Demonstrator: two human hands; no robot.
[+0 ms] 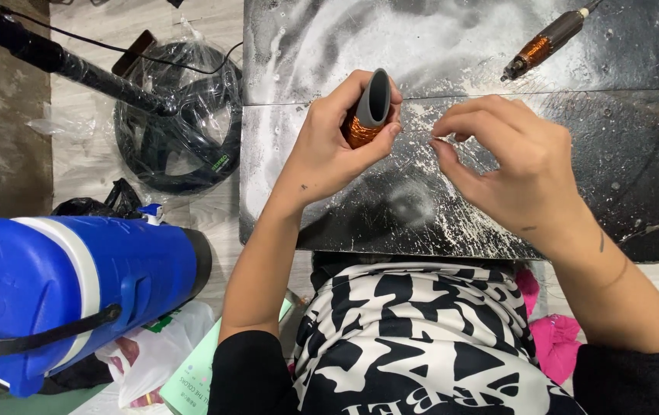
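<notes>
A: Biggest first?
B: Counter [575, 177], a dark slab streaked with white dust. On the floor to its left, a blue cooler [76, 284] lying on its side, lid end dark, contents not visible. Above it, a clear bag [183, 115] holding a coiled black hose.

A: Anything else bagged?
B: A white bag [153, 357] beside the cooler; what's inside is unclear.

A: Hands?
B: Left hand [329, 150] over the counter, fingers wrapped around a grey core [375, 100] wound with copper wire, held upright and clear of the surface. Right hand [518, 165] just beside it, thumb and forefinger pressed together in a pinch; too fine to tell what's between them.

A: Smaller items?
B: A second coil [544, 42], copper-wound on a dark rod, lies at the counter's far right, well apart from both hands.
</notes>
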